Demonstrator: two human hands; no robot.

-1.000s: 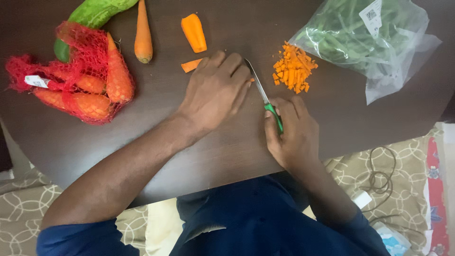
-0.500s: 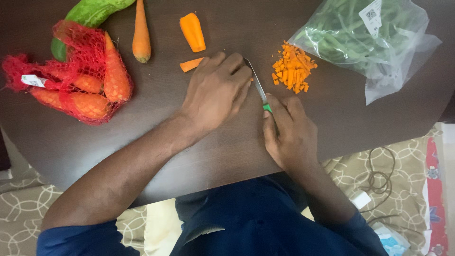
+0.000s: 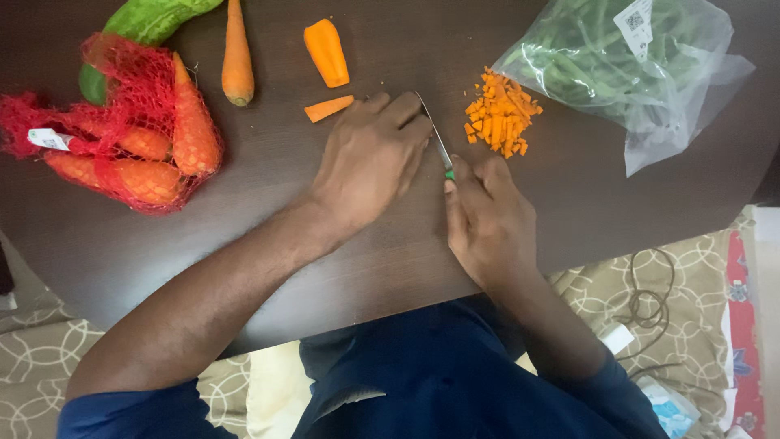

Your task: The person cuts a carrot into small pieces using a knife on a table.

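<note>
Right hand (image 3: pixel 487 219) clenched on knife (image 3: pixel 434 134) — left hand (image 3: pixel 370 158) flat, pinning hidden carrot beside blade, grip unclear.

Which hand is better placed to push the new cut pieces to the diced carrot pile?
Likely the right hand: its knife lies beside the pile, while the left hand is farther away.

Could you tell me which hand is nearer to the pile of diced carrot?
Right. The right hand grips the knife just below the diced carrot; the left hand lies across the blade, farther to the pile's left.
</note>
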